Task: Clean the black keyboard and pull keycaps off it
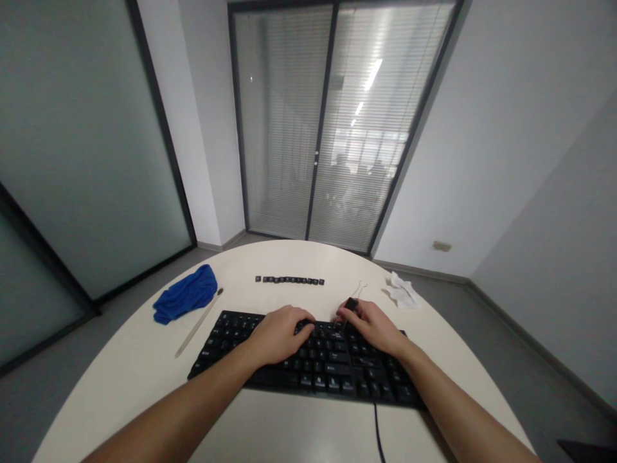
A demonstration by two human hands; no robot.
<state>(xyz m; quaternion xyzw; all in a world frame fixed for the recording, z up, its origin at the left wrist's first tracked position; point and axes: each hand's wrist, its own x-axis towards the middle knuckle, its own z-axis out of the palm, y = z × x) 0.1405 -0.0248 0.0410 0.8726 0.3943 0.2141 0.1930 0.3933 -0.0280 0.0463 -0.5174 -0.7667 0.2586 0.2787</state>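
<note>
A black keyboard [318, 370] lies across the table in front of me, and its keys face up. My left hand [282, 334] rests over its upper middle, with thumb and fingers curled at the back edge, holding it. My right hand [373, 325] pinches a wire keycap puller [351, 303] with a black handle above the keyboard's back row, right of the left hand. Thin wire ends stick up beyond the handle; the lower wires are near the keys, but whether they grip one is unclear. Behind the keyboard, several loose black keycaps [290, 280] stand in a row.
A blue cloth [187, 296] lies at the left, beside a long thin brush [199, 323]. A crumpled white tissue [403, 291] sits near the right edge. The keyboard's cable [378, 431] runs toward me over the rounded white table [294, 424].
</note>
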